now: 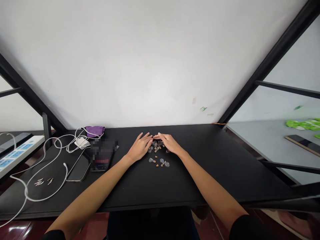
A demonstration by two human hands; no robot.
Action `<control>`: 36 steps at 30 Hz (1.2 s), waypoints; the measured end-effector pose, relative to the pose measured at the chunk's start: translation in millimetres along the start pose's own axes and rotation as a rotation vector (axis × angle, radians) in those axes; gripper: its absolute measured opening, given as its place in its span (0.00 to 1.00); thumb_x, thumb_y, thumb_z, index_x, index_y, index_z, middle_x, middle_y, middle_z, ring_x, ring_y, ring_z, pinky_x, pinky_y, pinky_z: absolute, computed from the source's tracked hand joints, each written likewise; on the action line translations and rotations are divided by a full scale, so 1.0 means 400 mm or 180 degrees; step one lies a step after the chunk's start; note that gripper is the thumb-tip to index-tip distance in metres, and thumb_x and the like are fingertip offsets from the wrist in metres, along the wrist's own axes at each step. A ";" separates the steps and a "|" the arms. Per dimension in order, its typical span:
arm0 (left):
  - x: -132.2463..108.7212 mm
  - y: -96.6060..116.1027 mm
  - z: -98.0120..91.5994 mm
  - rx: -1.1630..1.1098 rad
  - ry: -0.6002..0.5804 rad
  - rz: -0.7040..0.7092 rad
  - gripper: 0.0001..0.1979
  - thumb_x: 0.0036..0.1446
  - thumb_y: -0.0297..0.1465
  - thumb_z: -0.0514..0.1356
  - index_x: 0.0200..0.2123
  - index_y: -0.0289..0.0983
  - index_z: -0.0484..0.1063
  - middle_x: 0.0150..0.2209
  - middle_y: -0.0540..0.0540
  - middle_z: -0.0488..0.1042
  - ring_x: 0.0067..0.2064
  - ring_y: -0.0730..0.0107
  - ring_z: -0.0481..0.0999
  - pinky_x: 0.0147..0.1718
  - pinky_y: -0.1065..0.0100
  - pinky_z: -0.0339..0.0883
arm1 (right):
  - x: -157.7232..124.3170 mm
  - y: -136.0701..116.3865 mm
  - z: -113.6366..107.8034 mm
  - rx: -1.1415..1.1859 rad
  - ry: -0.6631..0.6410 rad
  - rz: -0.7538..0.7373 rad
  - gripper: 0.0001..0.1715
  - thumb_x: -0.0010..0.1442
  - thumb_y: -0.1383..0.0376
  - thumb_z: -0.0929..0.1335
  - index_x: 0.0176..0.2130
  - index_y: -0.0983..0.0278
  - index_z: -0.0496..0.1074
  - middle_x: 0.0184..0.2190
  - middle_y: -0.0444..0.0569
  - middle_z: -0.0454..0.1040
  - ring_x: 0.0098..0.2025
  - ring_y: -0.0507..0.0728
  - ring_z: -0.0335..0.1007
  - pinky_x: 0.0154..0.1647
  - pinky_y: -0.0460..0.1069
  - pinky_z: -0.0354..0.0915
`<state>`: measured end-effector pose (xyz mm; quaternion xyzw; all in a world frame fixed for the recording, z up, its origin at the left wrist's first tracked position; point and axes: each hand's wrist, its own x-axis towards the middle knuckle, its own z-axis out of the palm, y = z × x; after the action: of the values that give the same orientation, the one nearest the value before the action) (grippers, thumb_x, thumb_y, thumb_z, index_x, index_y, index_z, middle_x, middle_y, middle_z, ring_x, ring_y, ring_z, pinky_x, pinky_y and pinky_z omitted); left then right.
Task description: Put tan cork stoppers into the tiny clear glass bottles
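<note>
My left hand (140, 147) and my right hand (168, 142) lie palm down on the black tabletop (200, 166), fingertips nearly meeting. Beneath and between them is a cluster of tiny round glass bottles (156, 144), partly hidden by my fingers. Closer to me, a loose glass bottle (151, 160) and another (166, 164) lie on their sides. Small cork stoppers (157, 165) are scattered among them. Neither hand shows a grip on anything.
To the left are a blurred phone (102, 155), a dark tablet (78, 167), a white charger (81, 142) with tangled white cables (37, 180), a purple pouch (95, 131), small metal pieces (40, 182) and a power strip (15, 155). A white wall backs the table.
</note>
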<state>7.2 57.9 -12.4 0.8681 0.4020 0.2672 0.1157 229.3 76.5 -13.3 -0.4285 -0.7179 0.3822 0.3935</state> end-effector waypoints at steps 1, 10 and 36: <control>0.000 -0.001 0.001 0.0008 0.0014 -0.0056 0.23 0.76 0.39 0.43 0.61 0.40 0.72 0.65 0.43 0.71 0.73 0.61 0.59 0.74 0.49 0.40 | 0.001 0.003 0.001 0.0014 0.0024 0.0021 0.33 0.72 0.43 0.59 0.47 0.61 0.83 0.48 0.52 0.84 0.54 0.65 0.79 0.65 0.61 0.65; 0.004 -0.019 0.024 -0.0167 0.0004 -0.0280 0.26 0.76 0.41 0.43 0.63 0.34 0.70 0.67 0.38 0.67 0.72 0.58 0.60 0.73 0.51 0.47 | 0.010 0.021 0.016 0.0206 0.0210 0.0089 0.39 0.69 0.39 0.58 0.42 0.64 0.83 0.43 0.57 0.85 0.51 0.65 0.81 0.61 0.61 0.69; 0.022 -0.036 0.054 0.0122 -0.0065 0.0037 0.26 0.77 0.39 0.42 0.61 0.30 0.71 0.65 0.34 0.69 0.70 0.58 0.64 0.71 0.53 0.54 | 0.011 0.018 -0.003 0.0529 0.0366 0.0354 0.40 0.64 0.35 0.62 0.35 0.65 0.83 0.35 0.58 0.85 0.43 0.65 0.84 0.53 0.59 0.75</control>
<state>14.8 74.4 -33.2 0.8751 0.4008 0.2513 0.1017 231.0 83.0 -18.1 -0.4548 -0.6351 0.4364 0.4464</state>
